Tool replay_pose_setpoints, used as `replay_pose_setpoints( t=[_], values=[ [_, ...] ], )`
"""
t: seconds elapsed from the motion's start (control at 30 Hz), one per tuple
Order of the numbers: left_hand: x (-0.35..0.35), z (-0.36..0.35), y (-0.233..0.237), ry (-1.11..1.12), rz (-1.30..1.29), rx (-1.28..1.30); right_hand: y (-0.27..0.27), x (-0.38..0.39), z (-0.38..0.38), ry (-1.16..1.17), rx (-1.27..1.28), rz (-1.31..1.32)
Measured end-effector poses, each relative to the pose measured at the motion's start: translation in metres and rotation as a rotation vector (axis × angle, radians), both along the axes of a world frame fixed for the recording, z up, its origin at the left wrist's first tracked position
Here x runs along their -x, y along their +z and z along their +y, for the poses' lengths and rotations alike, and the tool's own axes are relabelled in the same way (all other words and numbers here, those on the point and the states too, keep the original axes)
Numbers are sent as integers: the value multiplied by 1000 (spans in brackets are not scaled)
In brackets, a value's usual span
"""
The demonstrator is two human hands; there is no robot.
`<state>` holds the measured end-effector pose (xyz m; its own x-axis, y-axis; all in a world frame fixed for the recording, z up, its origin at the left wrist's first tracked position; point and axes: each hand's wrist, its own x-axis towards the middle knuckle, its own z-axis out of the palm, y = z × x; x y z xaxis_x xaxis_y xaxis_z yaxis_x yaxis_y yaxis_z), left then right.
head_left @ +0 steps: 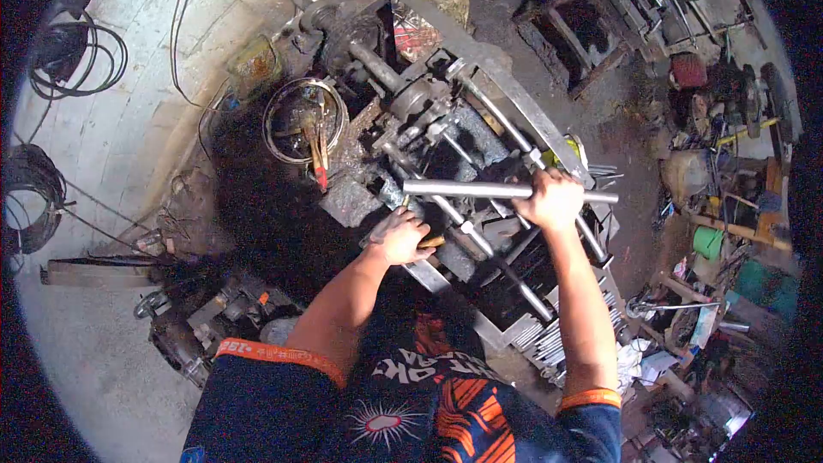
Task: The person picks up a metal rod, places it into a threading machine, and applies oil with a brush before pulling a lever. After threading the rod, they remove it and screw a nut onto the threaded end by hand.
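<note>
A long bright metal rod lies crosswise over the machine, and my right hand is wrapped round it near its right end. Lower left of the rod's free end, my left hand is closed with curled fingers. A short yellowish-brown piece sticks out beside its fingertips; most of what it grips is hidden. Under both hands is a greasy machine with a steel frame, parallel shafts and a round chuck-like part.
Left of the machine stands a round metal pan with a red-handled tool in it. Several thin metal rods lie stacked at the lower right. Cable coils rest on the left floor. Tools and a green roll clutter the right side.
</note>
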<state>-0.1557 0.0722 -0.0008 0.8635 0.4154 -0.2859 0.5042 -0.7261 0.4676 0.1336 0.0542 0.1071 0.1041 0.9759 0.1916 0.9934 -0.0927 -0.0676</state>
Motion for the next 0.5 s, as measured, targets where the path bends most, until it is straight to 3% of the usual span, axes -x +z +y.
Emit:
replay_pose_setpoints(
  t=[0.5],
  values=[
    [-3,1,2,10,-27,-8,-1,-2,-6,-35,-5,8]
  ],
)
